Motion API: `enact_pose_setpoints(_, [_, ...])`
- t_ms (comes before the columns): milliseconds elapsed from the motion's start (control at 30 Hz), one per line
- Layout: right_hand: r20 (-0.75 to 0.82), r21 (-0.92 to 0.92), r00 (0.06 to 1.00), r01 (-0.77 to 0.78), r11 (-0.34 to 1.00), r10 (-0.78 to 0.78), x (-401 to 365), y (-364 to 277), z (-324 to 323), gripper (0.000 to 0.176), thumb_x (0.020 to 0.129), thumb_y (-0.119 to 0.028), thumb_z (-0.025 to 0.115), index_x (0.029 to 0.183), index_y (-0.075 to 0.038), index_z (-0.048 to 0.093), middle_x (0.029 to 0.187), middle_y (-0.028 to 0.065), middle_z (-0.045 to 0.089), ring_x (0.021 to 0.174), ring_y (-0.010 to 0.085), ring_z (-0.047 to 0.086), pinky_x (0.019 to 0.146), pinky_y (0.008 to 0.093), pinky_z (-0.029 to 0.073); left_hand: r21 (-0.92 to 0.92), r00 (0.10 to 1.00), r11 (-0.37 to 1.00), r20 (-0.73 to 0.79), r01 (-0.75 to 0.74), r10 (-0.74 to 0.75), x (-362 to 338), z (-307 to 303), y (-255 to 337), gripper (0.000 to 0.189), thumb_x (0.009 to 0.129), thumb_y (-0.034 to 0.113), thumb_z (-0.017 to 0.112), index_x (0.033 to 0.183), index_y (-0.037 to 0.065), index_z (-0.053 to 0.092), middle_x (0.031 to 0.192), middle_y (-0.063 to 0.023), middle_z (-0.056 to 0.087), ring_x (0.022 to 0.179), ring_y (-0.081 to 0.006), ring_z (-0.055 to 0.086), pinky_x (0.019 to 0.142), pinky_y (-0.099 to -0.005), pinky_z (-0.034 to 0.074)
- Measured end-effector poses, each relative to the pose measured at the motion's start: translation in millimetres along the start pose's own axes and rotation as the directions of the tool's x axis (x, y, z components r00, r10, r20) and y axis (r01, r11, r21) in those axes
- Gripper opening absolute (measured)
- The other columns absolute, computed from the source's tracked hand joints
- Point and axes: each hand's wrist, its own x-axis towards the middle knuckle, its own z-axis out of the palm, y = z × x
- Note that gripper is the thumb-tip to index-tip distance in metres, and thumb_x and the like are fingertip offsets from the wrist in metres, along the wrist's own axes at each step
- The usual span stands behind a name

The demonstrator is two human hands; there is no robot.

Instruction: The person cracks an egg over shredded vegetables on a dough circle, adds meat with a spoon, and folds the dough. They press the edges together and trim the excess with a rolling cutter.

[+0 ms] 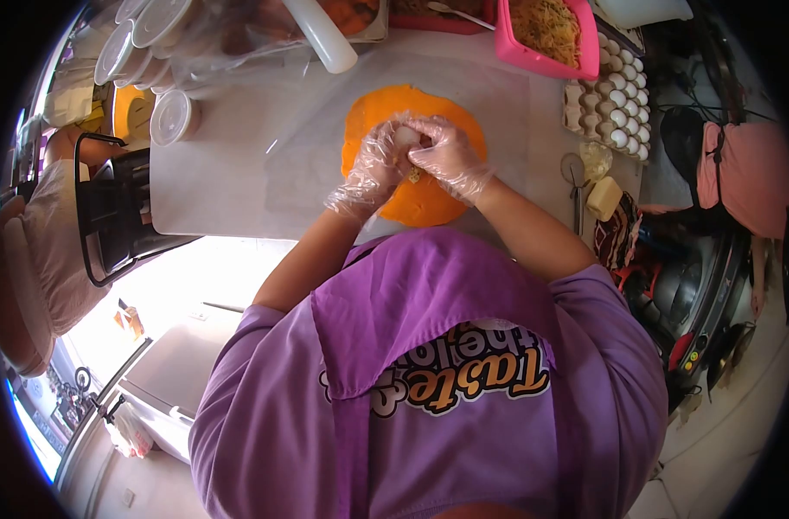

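Observation:
A flat, round sheet of orange dough [437, 201] lies on the table in front of me. Above its middle, my left hand [379, 161] and my right hand [450, 154] meet, both in clear plastic gloves. Their fingers are closed around a white, rounded thing that looks like an egg [405, 137], mostly covered by the fingers. Just below the fingertips, a small bit of pale filling [415, 175] shows on the dough.
A white rolling pin [325, 39] lies at the back. Behind to the right stand a pink container [590, 52] of shredded filling and an egg tray [576, 112] with several eggs. Lidded plastic tubs [175, 118] are at left. A whisk [574, 177] lies near the right edge.

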Motion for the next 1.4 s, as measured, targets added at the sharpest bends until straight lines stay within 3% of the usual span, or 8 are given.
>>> enact_pose_setpoints(233, [-0.028, -0.073, 1.0, 0.008, 0.997, -0.01, -3, 0, 3, 0.045, 0.071, 0.003, 0.064, 0.116, 0.0, 0.06, 0.109, 0.0133, 0.058, 0.097, 0.021, 0.059, 0.084, 0.0291, 0.048, 0.177, 0.989, 0.984, 0.143, 0.011, -0.037, -7, 8, -24, 0.045, 0.075, 0.012, 0.063, 0.118, 0.003, 0.052, 0.111, -0.0196, 0.057, 0.106, -0.0363, 0.054, 0.089, -0.0434, 0.045])
enact_pose_setpoints(433, [-0.058, -0.151, 0.995, 0.07, 0.986, -0.08, -4, 10, 7, 0.044, 0.073, -0.001, 0.065, 0.116, 0.001, 0.06, 0.116, 0.0167, 0.058, 0.101, 0.0247, 0.06, 0.086, 0.0303, 0.049, 0.212, 0.999, 0.977, 0.007, 0.04, -0.042, -7, 12, -15, 0.015, 0.074, 0.011, 0.063, 0.088, 0.006, 0.062, 0.092, -0.0165, 0.059, 0.09, -0.0359, 0.056, 0.079, -0.0418, 0.045])
enact_pose_setpoints(500, [-0.058, -0.115, 0.996, 0.063, 0.991, -0.07, -2, 14, 7, 0.044, 0.074, -0.001, 0.064, 0.117, 0.001, 0.059, 0.115, 0.015, 0.059, 0.1, 0.0216, 0.06, 0.085, 0.0288, 0.048, -0.009, 0.958, 0.961, 0.077, 0.277, -0.276, -5, 13, -23, 0.016, 0.078, 0.012, 0.06, 0.092, 0.004, 0.062, 0.094, -0.0152, 0.061, 0.09, -0.0338, 0.058, 0.081, -0.0391, 0.045])
enact_pose_setpoints(600, [-0.011, 0.043, 0.998, -0.058, 0.997, 0.058, -1, 12, 2, 0.043, 0.075, 0.0, 0.064, 0.118, 0.001, 0.059, 0.113, 0.0128, 0.06, 0.098, 0.017, 0.06, 0.084, 0.0266, 0.048, 0.071, 0.981, 0.996, 0.189, -0.053, 0.039, 2, 2, -20, 0.019, 0.082, 0.014, 0.057, 0.097, 0.001, 0.06, 0.097, -0.0156, 0.062, 0.092, -0.0308, 0.059, 0.082, -0.0362, 0.046])
enact_pose_setpoints(800, [0.058, -0.01, 0.992, -0.11, 0.994, 0.111, 3, 16, -2, 0.044, 0.077, 0.007, 0.056, 0.121, 0.003, 0.057, 0.111, 0.0062, 0.059, 0.099, 0.0127, 0.056, 0.085, 0.0246, 0.047, -0.102, 0.936, 0.947, 0.217, 0.305, -0.278, 0, -12, 1, 0.03, 0.083, 0.009, 0.057, 0.11, -0.004, 0.054, 0.099, -0.0181, 0.062, 0.095, -0.0316, 0.059, 0.086, -0.0356, 0.046])
enact_pose_setpoints(1233, [0.151, 0.057, 0.973, -0.187, 0.981, 0.176, 8, 12, -11, 0.034, 0.09, -0.001, 0.051, 0.123, 0.0, 0.056, 0.111, 0.0037, 0.061, 0.096, 0.0077, 0.055, 0.086, 0.0217, 0.045, -0.225, 0.93, 0.908, 0.191, 0.354, -0.315, -14, -3, -28, 0.037, 0.091, 0.008, 0.05, 0.124, -0.008, 0.044, 0.107, -0.0164, 0.061, 0.099, -0.0229, 0.059, 0.088, -0.0308, 0.046])
enact_pose_setpoints(1300, [0.146, 0.111, 0.975, -0.182, 0.977, 0.165, 7, 13, -9, 0.031, 0.089, 0.001, 0.048, 0.118, 0.001, 0.059, 0.105, 0.0044, 0.062, 0.092, 0.0089, 0.057, 0.085, 0.0231, 0.046, -0.525, 0.928, 0.765, 0.186, 0.371, -0.322, -9, -9, 0, 0.032, 0.095, 0.017, 0.048, 0.116, -0.006, 0.049, 0.096, -0.009, 0.064, 0.09, -0.0125, 0.057, 0.08, -0.0274, 0.046])
enact_pose_setpoints(1400, [0.102, 0.257, 0.956, -0.293, 0.921, 0.275, 9, 9, -8, 0.026, 0.088, 0.003, 0.045, 0.109, 0.001, 0.062, 0.099, 0.0053, 0.062, 0.09, 0.0103, 0.058, 0.082, 0.0241, 0.047, -0.329, 0.934, 0.876, 0.175, 0.353, -0.311, -7, -14, -10, 0.028, 0.095, 0.016, 0.049, 0.114, -0.005, 0.051, 0.094, -0.0083, 0.064, 0.088, -0.0127, 0.057, 0.079, -0.0273, 0.046])
